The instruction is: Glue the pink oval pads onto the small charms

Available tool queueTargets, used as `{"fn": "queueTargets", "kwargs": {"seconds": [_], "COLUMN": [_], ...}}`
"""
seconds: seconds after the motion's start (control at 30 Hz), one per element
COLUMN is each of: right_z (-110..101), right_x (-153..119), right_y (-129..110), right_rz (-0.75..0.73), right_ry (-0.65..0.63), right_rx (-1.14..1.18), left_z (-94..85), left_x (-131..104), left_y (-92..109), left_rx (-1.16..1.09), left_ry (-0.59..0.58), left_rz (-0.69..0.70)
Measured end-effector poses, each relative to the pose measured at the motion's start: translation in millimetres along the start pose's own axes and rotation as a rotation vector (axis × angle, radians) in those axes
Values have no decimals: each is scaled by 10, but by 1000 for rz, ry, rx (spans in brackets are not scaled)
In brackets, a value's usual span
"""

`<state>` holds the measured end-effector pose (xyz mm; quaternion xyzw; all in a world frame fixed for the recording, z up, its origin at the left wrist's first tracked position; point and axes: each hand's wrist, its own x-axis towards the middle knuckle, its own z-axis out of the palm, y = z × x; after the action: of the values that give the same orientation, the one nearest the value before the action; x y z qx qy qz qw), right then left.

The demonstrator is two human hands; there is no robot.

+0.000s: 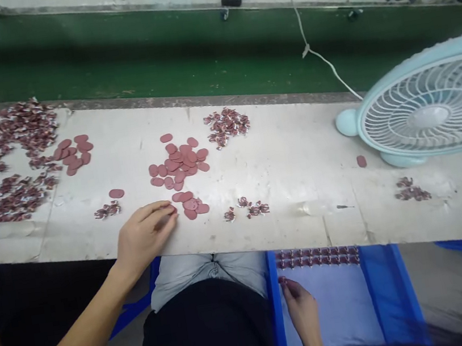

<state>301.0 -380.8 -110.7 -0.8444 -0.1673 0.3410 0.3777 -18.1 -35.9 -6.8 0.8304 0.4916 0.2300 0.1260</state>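
Note:
My left hand is over the table's near side, thumb and fingers pinched on a dull red oval disc. Just right of it lies a small cluster of red oval discs, with a larger pile of the same discs behind. My right hand is low, inside a blue tray, its fingertips closed on a small dark red figure-like piece. Rows of similar pieces line the tray's far end. A few loose pieces lie on the table between my hands.
A light blue fan stands at the right, its white cord running back. Heaps of small red pieces cover the left end. Another pile of small pieces sits behind. A bottle lies near the front edge.

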Motion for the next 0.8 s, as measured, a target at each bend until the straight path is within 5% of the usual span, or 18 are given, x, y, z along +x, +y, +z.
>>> {"fn": "queueTargets", "kwargs": {"seconds": [0.23,0.8], "right_z": [224,334], "right_x": [86,134], "right_y": [225,138], "right_rz": [-5,-75], "right_ry": [-72,-93], "right_rx": [5,53], "left_z": [-60,1], "left_x": [75,89], "left_y": [-13,-28], "left_rx": [74,20], "left_ry": [-34,-5], "left_rz": [-42,-96]}}
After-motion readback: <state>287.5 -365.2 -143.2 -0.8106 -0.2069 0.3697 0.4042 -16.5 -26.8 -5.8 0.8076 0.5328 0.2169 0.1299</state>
